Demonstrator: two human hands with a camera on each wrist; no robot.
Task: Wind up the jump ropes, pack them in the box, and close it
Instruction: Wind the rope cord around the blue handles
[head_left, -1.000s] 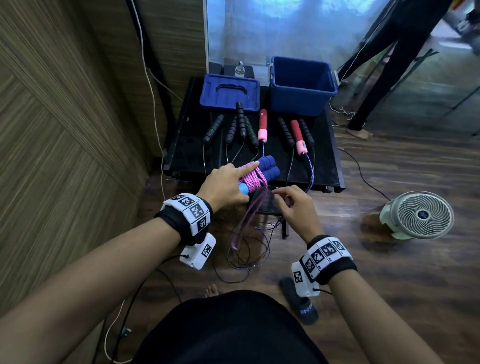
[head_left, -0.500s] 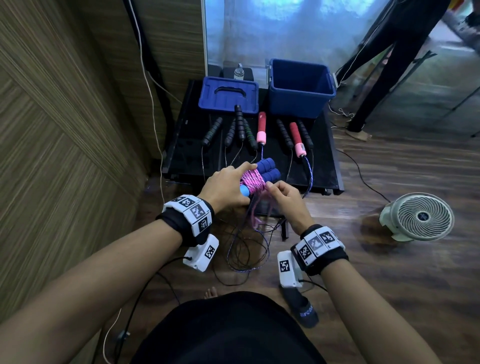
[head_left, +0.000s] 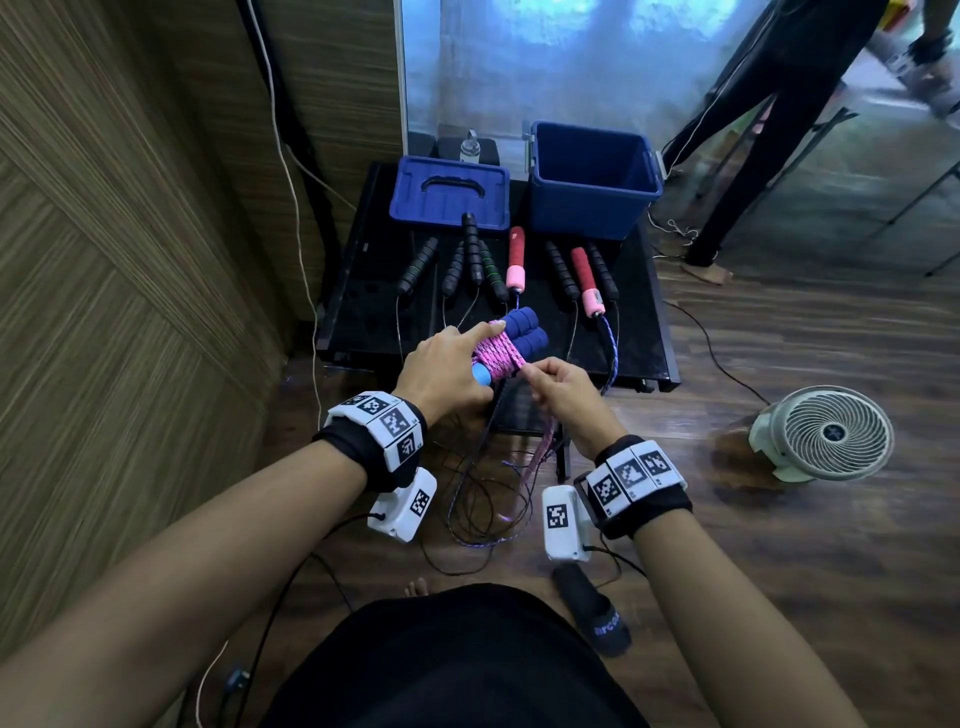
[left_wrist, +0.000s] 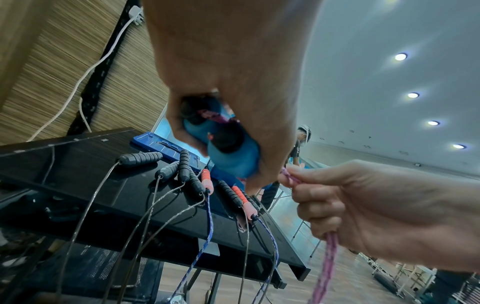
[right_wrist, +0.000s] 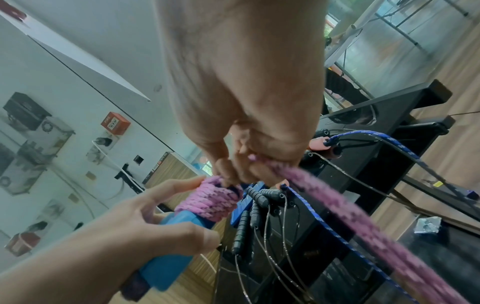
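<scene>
The right hand (right_wrist: 249, 131) pinches a pink braided rope (right_wrist: 337, 207) wound round blue foam handles (right_wrist: 171, 261), which the left hand (right_wrist: 124, 224) grips.

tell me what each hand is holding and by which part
The left hand grips the blue handles of the jump rope at their lower ends. The right hand pinches the pink cord just past the wound turns.

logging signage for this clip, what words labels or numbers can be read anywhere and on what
"FIRE": on the red alarm box on the wall, right wrist view.
Slipper on the floor: white brand lettering, too blurred to read.
Table's lower shelf: small white print, too small to read.
Wristband tags: square black and white patterns, no words.
</scene>
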